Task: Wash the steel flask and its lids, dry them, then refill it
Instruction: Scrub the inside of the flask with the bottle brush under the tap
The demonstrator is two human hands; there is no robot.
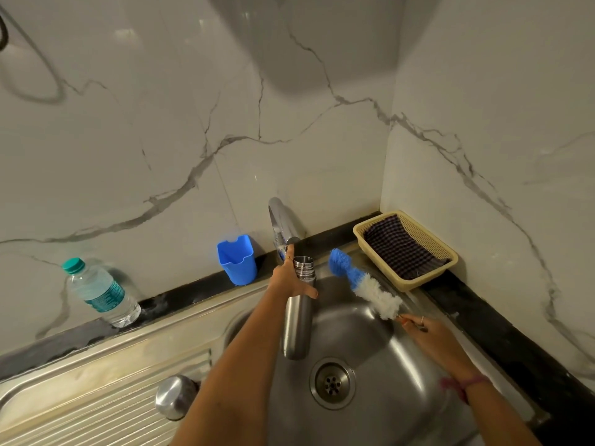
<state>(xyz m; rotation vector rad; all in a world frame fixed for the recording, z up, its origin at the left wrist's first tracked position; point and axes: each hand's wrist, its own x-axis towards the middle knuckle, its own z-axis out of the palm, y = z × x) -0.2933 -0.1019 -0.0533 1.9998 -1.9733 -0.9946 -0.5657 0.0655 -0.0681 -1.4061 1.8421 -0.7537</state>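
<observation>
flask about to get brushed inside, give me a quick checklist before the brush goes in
1. Flask mouth uncovered: ok, bare threads show.
2. Left hand holds the flask near its neck: ok, thumb across it, forefinger stretched up toward the tap.
3. Right hand pinches the brush handle: ok.
4. Brush lined up with the mouth: not ok, its blue tip lies to the right of the mouth.
5. Water running: cannot tell.
6. Steel lid out of the way: ok, it lies on the drainboard.
</observation>
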